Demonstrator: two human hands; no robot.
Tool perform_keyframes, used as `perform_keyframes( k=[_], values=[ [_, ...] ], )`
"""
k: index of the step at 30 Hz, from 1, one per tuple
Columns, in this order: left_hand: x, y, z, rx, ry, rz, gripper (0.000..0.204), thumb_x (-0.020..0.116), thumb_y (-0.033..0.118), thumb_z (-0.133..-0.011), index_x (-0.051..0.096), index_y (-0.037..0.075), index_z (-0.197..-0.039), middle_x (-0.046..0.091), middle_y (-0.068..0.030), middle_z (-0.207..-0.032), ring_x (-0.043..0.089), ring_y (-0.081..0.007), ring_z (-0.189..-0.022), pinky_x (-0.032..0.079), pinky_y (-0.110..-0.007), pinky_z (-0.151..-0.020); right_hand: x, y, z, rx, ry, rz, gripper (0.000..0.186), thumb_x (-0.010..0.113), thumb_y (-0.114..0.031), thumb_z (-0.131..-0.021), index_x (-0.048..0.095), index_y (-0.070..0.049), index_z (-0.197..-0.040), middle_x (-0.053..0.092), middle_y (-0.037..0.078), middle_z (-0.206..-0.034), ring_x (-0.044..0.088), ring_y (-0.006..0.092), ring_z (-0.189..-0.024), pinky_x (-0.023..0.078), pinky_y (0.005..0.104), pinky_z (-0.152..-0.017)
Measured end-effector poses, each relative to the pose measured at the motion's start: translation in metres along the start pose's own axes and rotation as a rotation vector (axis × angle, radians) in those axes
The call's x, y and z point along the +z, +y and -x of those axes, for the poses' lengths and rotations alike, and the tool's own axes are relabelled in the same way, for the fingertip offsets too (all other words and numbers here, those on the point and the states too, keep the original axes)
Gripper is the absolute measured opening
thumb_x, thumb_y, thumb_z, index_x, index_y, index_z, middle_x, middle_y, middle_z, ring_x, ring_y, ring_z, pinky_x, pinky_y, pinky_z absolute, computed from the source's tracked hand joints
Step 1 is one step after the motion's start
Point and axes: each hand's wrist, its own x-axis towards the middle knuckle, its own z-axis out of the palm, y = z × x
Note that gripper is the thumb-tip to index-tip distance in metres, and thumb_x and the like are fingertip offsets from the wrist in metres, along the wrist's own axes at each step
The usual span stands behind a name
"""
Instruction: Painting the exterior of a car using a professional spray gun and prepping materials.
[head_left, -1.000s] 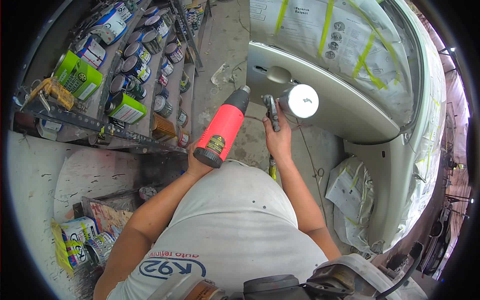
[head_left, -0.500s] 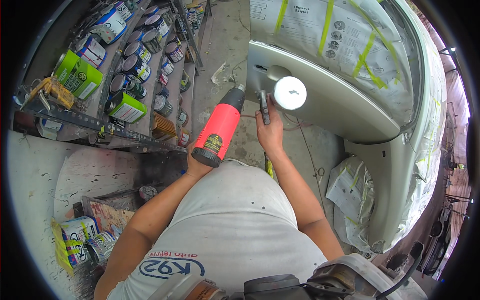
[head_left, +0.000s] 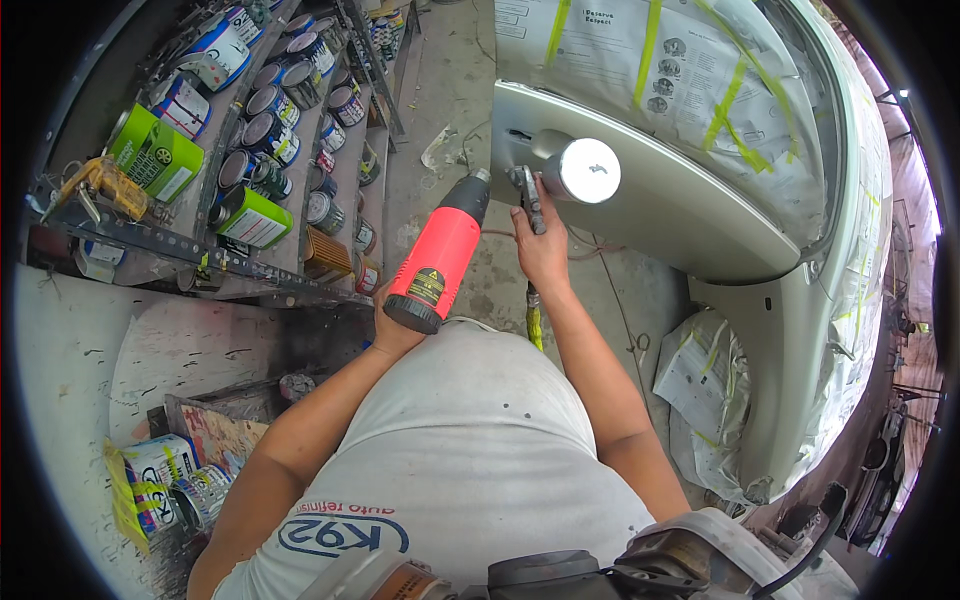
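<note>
Spray gun: at the upper middle of the frame (head_left: 532, 205), its grip running nearly up and down, top leaning left; the white-lidded cup (head_left: 588, 172) sits to its right.
Right hand: the nearer one to the door, just below the spray gun (head_left: 543, 258), fingers wrapped round its grip.
Door: pale panel at upper right (head_left: 680, 215), just beyond the spray gun; its long axis slopes from upper left down to the right. The cup overlaps it in view; whether gun and door touch, I cannot tell.
Heat gun: red, left of centre (head_left: 440, 258), long axis slanting up and right, black nozzle toward the door's left edge but apart from it.
Left hand: under the heat gun's rear (head_left: 392, 333), holding it; the body hides the fingers.
</note>
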Motion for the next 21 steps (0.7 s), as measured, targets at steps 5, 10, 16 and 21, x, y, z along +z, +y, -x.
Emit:
perform_keyframes(
  k=[5, 10, 16, 21],
  values=[
    [0.001, -0.006, 0.001, 0.015, -0.005, -0.009, 0.035, 0.079, 0.020, -0.067, 0.066, 0.004, -0.095, 0.067, -0.0154, -0.088, 0.065, -0.0360, -0.082, 0.051, -0.043, -0.075, -0.014, 0.007, -0.001, 0.008, 0.086, -0.011, 0.059, 0.060, -0.014, -0.093, 0.038, -0.014, -0.148, 0.060, 0.006, -0.091, 0.050, 0.0102, -0.062, 0.047, 0.0284, -0.058],
    [0.001, -0.008, 0.002, 0.068, -0.012, -0.053, 0.032, 0.078, 0.018, -0.068, 0.068, 0.004, -0.095, 0.068, -0.0144, -0.087, 0.067, -0.0322, -0.080, 0.052, -0.042, -0.075, -0.041, 0.013, 0.013, -0.290, 0.372, 0.372, 0.060, 0.060, -0.017, -0.093, 0.037, -0.014, -0.148, 0.061, 0.012, -0.117, 0.057, 0.0130, -0.079, 0.050, 0.0288, -0.072],
    [-0.003, 0.024, -0.022, 0.019, -0.123, 0.024, 0.027, 0.072, 0.012, -0.076, 0.068, 0.005, -0.101, 0.071, -0.0128, -0.096, 0.068, -0.0271, -0.091, 0.053, -0.039, -0.082, -0.081, 0.040, 0.080, 0.211, 0.161, -0.126, 0.061, 0.059, -0.017, -0.092, 0.036, -0.007, -0.147, 0.044, 0.020, -0.145, 0.042, 0.0349, -0.135, 0.034, 0.0376, -0.110],
    [0.021, 0.002, -0.013, -0.340, -0.039, 0.684, 0.024, 0.070, 0.013, -0.078, 0.068, 0.004, -0.100, 0.070, -0.0125, -0.097, 0.067, -0.0280, -0.093, 0.053, -0.038, -0.081, -0.084, 0.110, 0.144, 0.236, 0.128, 0.180, 0.063, 0.060, -0.017, -0.090, 0.035, -0.007, -0.147, 0.047, 0.022, -0.142, 0.045, 0.0381, -0.131, 0.037, 0.0390, -0.107]
  ],
)
